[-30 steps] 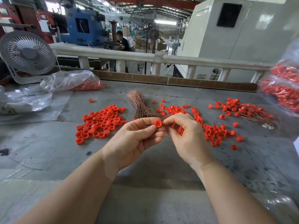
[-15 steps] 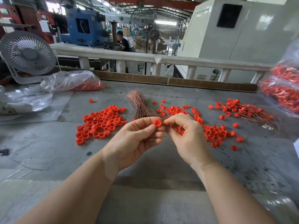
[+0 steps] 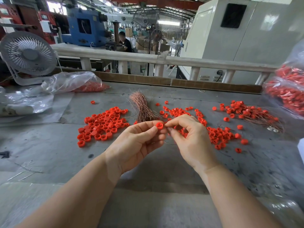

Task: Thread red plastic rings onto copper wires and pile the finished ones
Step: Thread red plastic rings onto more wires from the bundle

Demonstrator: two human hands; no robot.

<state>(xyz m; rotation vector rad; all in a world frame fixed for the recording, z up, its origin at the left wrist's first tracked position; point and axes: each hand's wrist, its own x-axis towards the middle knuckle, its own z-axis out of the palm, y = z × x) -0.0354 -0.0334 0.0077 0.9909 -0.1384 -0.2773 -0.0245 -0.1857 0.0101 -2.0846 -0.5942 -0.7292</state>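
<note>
Mid-frame: left hand pinching a red ring — right hand pinching a thin copper wire just beside it. Behind, centre: wire bundle between loose red rings; finished pile at right.

Factory floor, assembly bench: grey worn worktable; large blue industrial machine; tall cream metal machine cabinet; round wire-caged pedestal fan; clear plastic bags of red parts; steel roof trusses overhead.
</note>
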